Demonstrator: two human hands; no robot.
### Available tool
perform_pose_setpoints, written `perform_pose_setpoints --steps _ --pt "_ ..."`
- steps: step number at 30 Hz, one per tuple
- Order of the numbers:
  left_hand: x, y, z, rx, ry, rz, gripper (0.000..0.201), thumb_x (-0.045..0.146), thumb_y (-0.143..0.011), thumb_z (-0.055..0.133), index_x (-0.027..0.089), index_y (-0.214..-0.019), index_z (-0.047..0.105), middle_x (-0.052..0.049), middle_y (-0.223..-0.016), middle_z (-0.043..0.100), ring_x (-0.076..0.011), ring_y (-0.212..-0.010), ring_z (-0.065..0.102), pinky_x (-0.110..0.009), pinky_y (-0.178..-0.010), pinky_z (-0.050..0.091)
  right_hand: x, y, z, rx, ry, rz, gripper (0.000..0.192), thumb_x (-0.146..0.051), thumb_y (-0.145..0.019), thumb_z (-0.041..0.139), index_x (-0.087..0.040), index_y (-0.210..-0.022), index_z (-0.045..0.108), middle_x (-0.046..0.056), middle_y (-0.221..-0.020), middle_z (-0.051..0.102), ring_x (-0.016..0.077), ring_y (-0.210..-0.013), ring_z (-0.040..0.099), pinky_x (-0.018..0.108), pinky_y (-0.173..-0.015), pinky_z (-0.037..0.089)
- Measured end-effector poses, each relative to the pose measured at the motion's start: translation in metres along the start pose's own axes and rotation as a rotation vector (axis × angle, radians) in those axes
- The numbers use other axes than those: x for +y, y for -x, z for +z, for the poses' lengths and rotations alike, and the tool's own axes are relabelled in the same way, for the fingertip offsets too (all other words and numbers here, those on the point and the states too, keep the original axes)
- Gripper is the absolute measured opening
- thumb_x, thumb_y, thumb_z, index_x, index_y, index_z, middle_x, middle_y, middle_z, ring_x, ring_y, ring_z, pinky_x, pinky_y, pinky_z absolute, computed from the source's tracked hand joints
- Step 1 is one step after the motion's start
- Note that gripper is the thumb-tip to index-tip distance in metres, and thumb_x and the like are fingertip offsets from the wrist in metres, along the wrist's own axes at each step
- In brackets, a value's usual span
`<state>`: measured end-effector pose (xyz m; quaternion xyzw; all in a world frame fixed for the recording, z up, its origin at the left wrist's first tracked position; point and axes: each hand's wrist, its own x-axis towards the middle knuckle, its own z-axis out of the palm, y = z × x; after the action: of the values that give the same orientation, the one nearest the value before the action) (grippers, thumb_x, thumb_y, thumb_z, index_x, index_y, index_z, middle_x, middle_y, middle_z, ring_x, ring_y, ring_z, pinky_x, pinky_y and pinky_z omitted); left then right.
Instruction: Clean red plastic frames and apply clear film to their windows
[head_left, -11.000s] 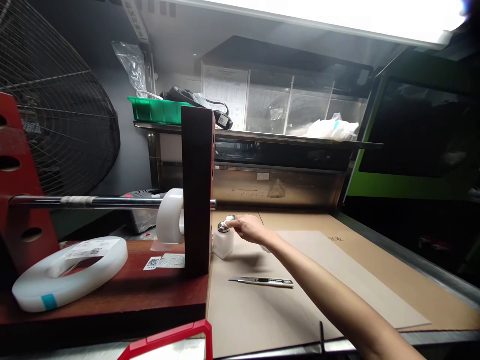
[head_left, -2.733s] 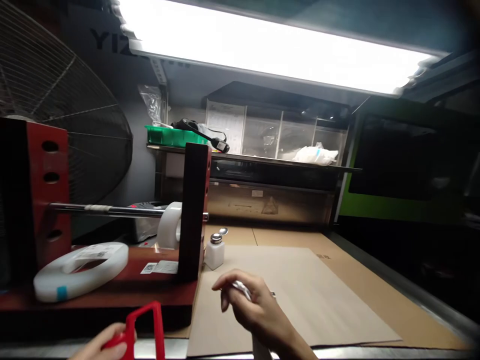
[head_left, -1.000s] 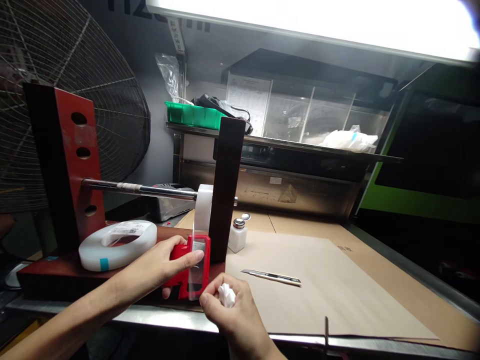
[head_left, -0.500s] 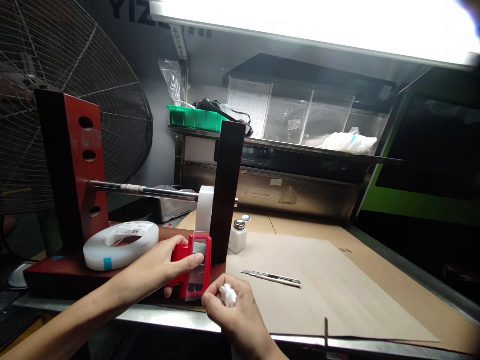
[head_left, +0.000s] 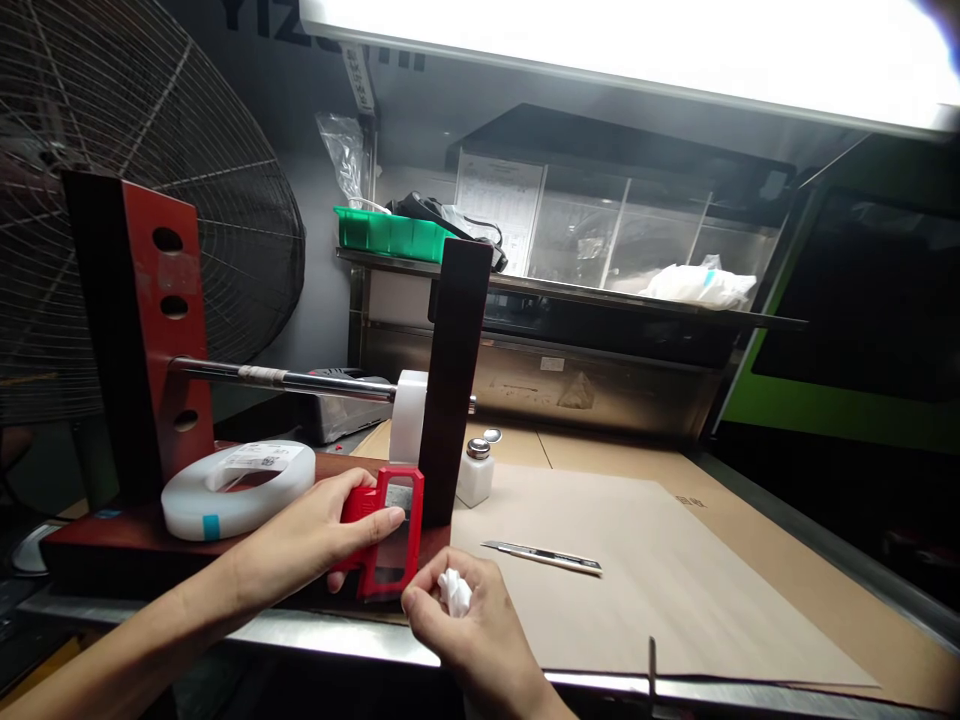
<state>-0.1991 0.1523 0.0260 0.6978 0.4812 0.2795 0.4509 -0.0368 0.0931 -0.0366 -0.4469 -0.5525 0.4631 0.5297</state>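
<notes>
A red frame (head_left: 382, 535) with a clear window is gripped by the left hand (head_left: 311, 535); a crumpled white wipe (head_left: 452, 590) is pinched in the right hand's (head_left: 469, 625) fingers.

Scene lit by blown-out overhead light (head_left: 622, 50) at 12 o'clock; corners dim, edges bowed, focus otherwise acceptable.

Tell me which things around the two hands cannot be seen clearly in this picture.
Head view only:
- White wad: mostly hidden in the right hand; material unclear.
- Red frame: its near side is covered by the left hand.
- Labels on the white ring: print too small to read.
- Knife: too thin to tell if the blade is out.
</notes>
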Motion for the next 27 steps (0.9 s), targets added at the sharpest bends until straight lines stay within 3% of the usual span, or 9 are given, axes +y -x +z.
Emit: perform_pose_setpoints --steps 5,7,11,13,16,19,22,25,27 --pt "0.003 0.002 0.002 -0.007 0.043 0.006 0.030 0.042 -0.069 0.067 0.020 -0.084 0.053 0.005 -0.057 0.060 -0.0103 -0.042 0.045 -0.021 -0.040 0.033 -0.009 0.003 -0.002 0.008 0.240 -0.135 0.013 -0.027 -0.072 0.057 -0.018 -0.067 0.051 -0.002 -0.056 0.051 0.0086 -0.048 0.042 0.020 -0.046 0.032" --pt "0.004 0.004 0.002 0.001 0.063 0.005 0.029 0.041 -0.069 0.067 0.020 -0.084 0.054 0.005 -0.057 0.061 -0.0101 -0.042 0.045 -0.021 -0.040 0.033 -0.008 0.005 -0.004 0.012 0.337 -0.243 0.008 -0.025 -0.074 0.057 -0.018 -0.078 0.054 -0.003 -0.058 0.055 0.0082 -0.045 0.043 0.020 -0.045 0.034" --pt "0.005 0.005 0.002 -0.015 0.090 0.015 0.029 0.041 -0.069 0.068 0.019 -0.082 0.054 0.006 -0.055 0.058 -0.0102 -0.042 0.044 -0.021 -0.041 0.033 0.008 0.006 -0.011 -0.006 0.679 -0.683 0.043 -0.015 -0.078 0.049 -0.022 -0.120 0.056 0.000 -0.072 0.066 0.0111 -0.050 0.054 0.021 -0.050 0.040" --pt "0.005 0.005 0.001 -0.036 0.095 0.020 0.027 0.042 -0.070 0.067 0.020 -0.079 0.053 0.006 -0.052 0.057 -0.0108 -0.043 0.045 -0.021 -0.041 0.033 0.018 0.004 -0.014 -0.018 0.872 -0.861 0.055 -0.011 -0.075 0.044 -0.024 -0.128 0.053 0.000 -0.066 0.065 0.0130 -0.048 0.054 0.023 -0.047 0.037" --pt "0.003 0.005 0.000 -0.060 0.085 0.011 0.027 0.043 -0.072 0.065 0.020 -0.080 0.052 0.004 -0.053 0.060 -0.0114 -0.044 0.046 -0.021 -0.042 0.032 0.029 0.001 -0.017 -0.004 1.071 -0.978 0.065 -0.009 -0.069 0.040 -0.021 -0.131 0.052 -0.001 -0.055 0.058 0.0145 -0.041 0.049 0.025 -0.039 0.030" --pt "0.002 0.006 0.000 -0.060 0.093 0.000 0.030 0.044 -0.071 0.066 0.020 -0.082 0.052 0.003 -0.056 0.061 -0.0121 -0.046 0.047 -0.021 -0.042 0.032 0.028 0.002 -0.019 0.005 1.121 -1.052 0.066 -0.007 -0.070 0.038 -0.021 -0.132 0.051 -0.002 -0.053 0.056 0.0144 -0.039 0.047 0.025 -0.038 0.028" --pt "0.004 0.008 0.001 -0.010 0.123 -0.007 0.035 0.045 -0.068 0.069 0.019 -0.086 0.055 0.004 -0.058 0.058 -0.0119 -0.047 0.046 -0.022 -0.042 0.035 0.022 0.000 -0.031 -0.010 0.948 -0.966 0.053 -0.008 -0.080 0.038 -0.018 -0.130 0.051 0.001 -0.065 0.064 0.0124 -0.049 0.055 0.022 -0.047 0.041" --pt "0.007 0.011 0.002 0.022 0.125 -0.029 0.038 0.046 -0.066 0.071 0.019 -0.087 0.055 0.006 -0.057 0.055 -0.0109 -0.047 0.043 -0.021 -0.042 0.035 0.018 -0.012 -0.062 0.057 0.979 -0.587 0.032 -0.021 -0.091 0.041 -0.016 -0.117 0.060 0.008 -0.089 0.069 0.0130 -0.068 0.063 0.022 -0.066 0.047" --pt "0.008 0.011 0.002 0.027 0.107 -0.024 0.036 0.047 -0.066 0.071 0.019 -0.081 0.054 0.006 -0.056 0.054 -0.0101 -0.045 0.042 -0.021 -0.041 0.033 0.018 -0.026 -0.090 0.058 1.140 -0.342 0.026 -0.024 -0.092 0.045 -0.016 -0.101 0.067 0.009 -0.089 0.068 0.0165 -0.076 0.062 0.025 -0.071 0.046"
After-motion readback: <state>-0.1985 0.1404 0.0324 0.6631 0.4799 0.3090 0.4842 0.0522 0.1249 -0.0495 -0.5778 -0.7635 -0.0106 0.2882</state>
